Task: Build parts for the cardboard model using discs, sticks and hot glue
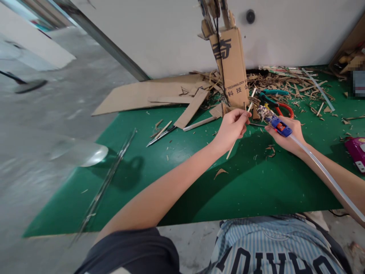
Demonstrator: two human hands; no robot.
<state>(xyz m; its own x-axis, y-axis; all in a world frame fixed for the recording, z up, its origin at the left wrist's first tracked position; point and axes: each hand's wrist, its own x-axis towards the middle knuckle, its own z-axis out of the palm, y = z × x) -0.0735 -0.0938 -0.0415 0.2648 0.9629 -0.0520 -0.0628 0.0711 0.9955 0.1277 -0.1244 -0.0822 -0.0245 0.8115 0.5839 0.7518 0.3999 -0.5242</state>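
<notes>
In my left hand (232, 127) a thin wooden stick (231, 149) is pinched; it slants up past my fingertips toward a cardboard structure. My right hand (288, 137) is wrapped round a blue hot glue gun (280, 126), whose nozzle end is crusted with scraps and points left. A long clear glue stick (322, 169) trails from the gun's rear over my right forearm. Just beyond both hands stands the upright cardboard structure (232, 68), with printed lettering and a dark cord down its front. Teal-handled pliers (275, 92) and a red-handled tool (286, 110) lie behind the glue gun.
Cardboard scraps (285, 82) heap along the wall on the green table (182, 182). Left of the structure lie cardboard sheets (134, 93) and a dark pointed tool (161, 136). Thin rods (110, 173) and a clear bottle (85, 152) are at the left edge, a magenta object (356, 152) at right.
</notes>
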